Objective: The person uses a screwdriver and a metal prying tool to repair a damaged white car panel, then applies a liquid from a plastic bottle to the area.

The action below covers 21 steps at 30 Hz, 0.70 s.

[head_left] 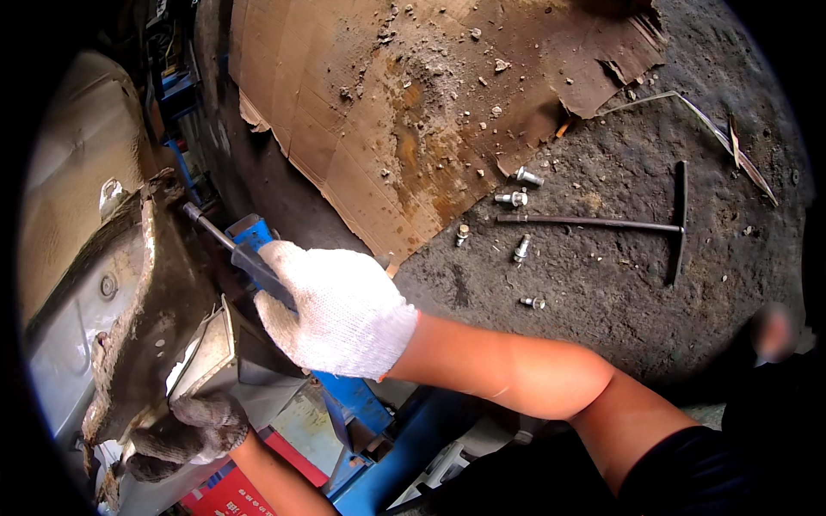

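A tool with a dark handle and a straight metal shaft [212, 229] is in my right hand [335, 305], which wears a white knit glove with the fingers closed round the handle. Its tip points up and left toward the rusty, torn edge of a sheet-metal car panel [176, 284]; I cannot make out the tip's kind. At the lower left, my left hand [202, 430], in a dirty grey glove, has its fingers curled over the lower part of that panel, beside a pale bent flap of metal [211, 361].
Blue metal framework [357, 404] stands below my right hand, with a red box [228, 492] near my left forearm. On the dark rough floor lie several bolts [514, 199], a T-handle wrench [594, 223] and a bent strip [714, 129]. Debris covers the stained cardboard [318, 129].
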Each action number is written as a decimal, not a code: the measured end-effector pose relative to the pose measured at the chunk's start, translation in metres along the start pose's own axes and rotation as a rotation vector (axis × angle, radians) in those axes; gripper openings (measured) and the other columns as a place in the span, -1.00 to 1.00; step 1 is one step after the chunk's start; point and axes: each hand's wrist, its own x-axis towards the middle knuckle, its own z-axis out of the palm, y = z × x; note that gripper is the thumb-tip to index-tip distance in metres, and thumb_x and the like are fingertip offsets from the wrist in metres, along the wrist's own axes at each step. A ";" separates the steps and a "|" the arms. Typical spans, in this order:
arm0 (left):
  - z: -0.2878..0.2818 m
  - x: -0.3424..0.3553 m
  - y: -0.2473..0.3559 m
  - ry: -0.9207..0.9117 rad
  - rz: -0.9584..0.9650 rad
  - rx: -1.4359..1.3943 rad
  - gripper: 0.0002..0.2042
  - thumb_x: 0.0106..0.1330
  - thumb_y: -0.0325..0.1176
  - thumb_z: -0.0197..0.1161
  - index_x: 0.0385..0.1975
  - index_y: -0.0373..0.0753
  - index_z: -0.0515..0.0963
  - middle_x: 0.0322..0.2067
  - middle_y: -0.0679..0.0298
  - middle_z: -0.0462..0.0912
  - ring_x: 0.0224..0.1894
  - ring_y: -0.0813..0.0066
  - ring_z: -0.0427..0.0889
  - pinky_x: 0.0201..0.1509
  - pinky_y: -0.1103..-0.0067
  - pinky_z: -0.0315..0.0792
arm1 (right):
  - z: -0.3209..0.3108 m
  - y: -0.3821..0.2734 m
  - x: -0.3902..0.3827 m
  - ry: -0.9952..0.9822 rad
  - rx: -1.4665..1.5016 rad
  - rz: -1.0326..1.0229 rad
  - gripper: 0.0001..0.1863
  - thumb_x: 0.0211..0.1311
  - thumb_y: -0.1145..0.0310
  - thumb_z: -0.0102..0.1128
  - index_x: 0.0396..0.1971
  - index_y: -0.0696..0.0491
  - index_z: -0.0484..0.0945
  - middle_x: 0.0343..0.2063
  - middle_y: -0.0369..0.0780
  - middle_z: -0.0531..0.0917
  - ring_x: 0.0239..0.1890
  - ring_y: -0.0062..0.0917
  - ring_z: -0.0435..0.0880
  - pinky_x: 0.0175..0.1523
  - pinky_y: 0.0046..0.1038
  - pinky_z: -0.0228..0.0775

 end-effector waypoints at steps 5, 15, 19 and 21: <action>-0.002 -0.006 -0.002 -0.025 -0.006 0.006 -0.46 0.46 -0.16 0.16 0.20 -0.54 0.32 0.11 -0.18 0.40 0.15 -0.11 0.34 0.24 0.10 0.25 | 0.012 -0.002 -0.004 0.036 0.162 0.055 -0.74 0.22 0.34 0.23 -0.18 0.16 0.50 -0.54 0.01 0.64 -0.43 -0.01 0.68 -0.33 -0.13 0.54; -0.003 -0.017 -0.009 -0.068 -0.010 0.004 -0.46 0.45 -0.18 0.16 0.21 -0.54 0.32 0.10 -0.18 0.42 0.14 -0.10 0.36 0.23 0.10 0.27 | 0.050 -0.034 -0.008 0.111 0.810 0.301 -0.67 0.39 0.26 0.16 -0.13 0.27 0.50 -0.40 0.15 0.64 -0.29 0.07 0.66 -0.19 -0.15 0.50; -0.002 -0.018 -0.010 -0.082 -0.008 -0.002 -0.46 0.44 -0.19 0.16 0.21 -0.54 0.32 0.09 -0.17 0.42 0.14 -0.09 0.38 0.22 0.09 0.28 | 0.051 -0.043 -0.007 0.147 0.547 0.253 -0.64 0.40 0.24 0.12 -0.09 0.28 0.44 -0.50 0.11 0.65 -0.42 0.06 0.66 -0.33 -0.14 0.51; -0.007 -0.022 -0.014 -0.096 -0.010 0.009 -0.46 0.44 -0.19 0.16 0.21 -0.54 0.32 0.09 -0.17 0.42 0.14 -0.09 0.38 0.22 0.09 0.29 | 0.031 -0.048 -0.004 -0.027 0.277 0.270 -0.61 0.41 0.20 0.09 -0.08 0.28 0.45 -0.55 0.08 0.64 -0.51 0.02 0.65 -0.42 -0.14 0.51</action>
